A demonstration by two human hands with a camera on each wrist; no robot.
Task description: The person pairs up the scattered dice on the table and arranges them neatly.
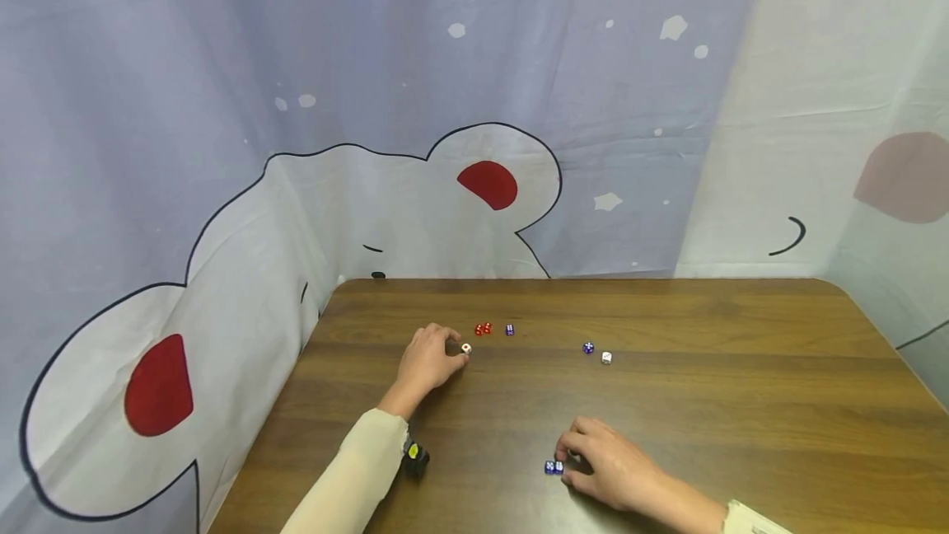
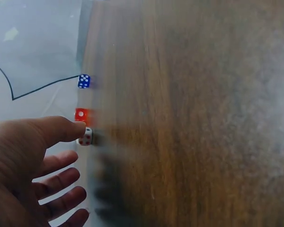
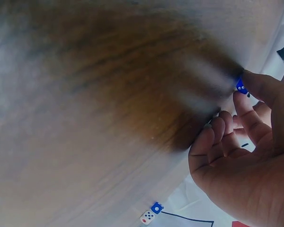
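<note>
My left hand point(image 1: 430, 361) is at the far left part of the table, thumb and forefinger spread at a white die point(image 1: 466, 348) with red and dark dots. In the left wrist view the thumb overlaps this die point(image 2: 86, 137), and the forefinger stands apart from it. Two red dice point(image 1: 483, 329) lie side by side just beyond. Nearer the front, my right hand point(image 1: 610, 466) pinches a blue die point(image 1: 559, 467) between thumb and forefinger, low at the tabletop. Another blue die point(image 1: 549, 467) sits right beside it on the left.
One blue die point(image 1: 509, 330) lies right of the red pair. Farther right are a blue die point(image 1: 588, 348) and a white die point(image 1: 606, 358). They all rest on a brown wooden table point(image 1: 741, 402), with a patterned curtain point(image 1: 356, 48) behind it. A black device point(image 1: 416, 460) is at the left wrist.
</note>
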